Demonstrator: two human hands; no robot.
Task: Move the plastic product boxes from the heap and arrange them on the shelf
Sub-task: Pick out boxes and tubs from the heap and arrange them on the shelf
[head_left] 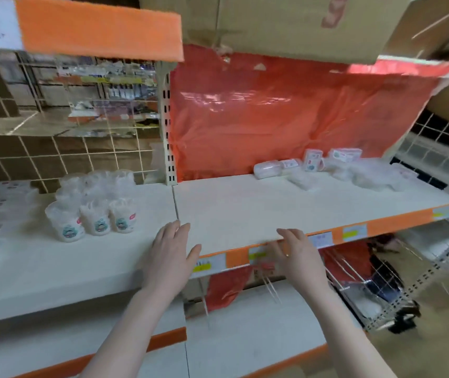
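A white shelf (245, 211) with an orange front strip runs across the view. At its back right lies a heap of small clear plastic product boxes (354, 175); a few boxes (313, 159) stand upright against the red sheet behind. My left hand (170, 252) hovers open over the shelf's front edge, fingers straight. My right hand (295, 253) is at the front edge a little to the right, fingers relaxed, holding nothing. Both hands are well short of the heap.
Several plastic cups with labels (95, 214) stand on the shelf section to the left. A red plastic sheet (286, 113) hangs at the back. Cardboard boxes (286, 23) sit overhead. A wire cart (381, 282) stands low on the right, and a lower shelf (245, 323) lies beneath.
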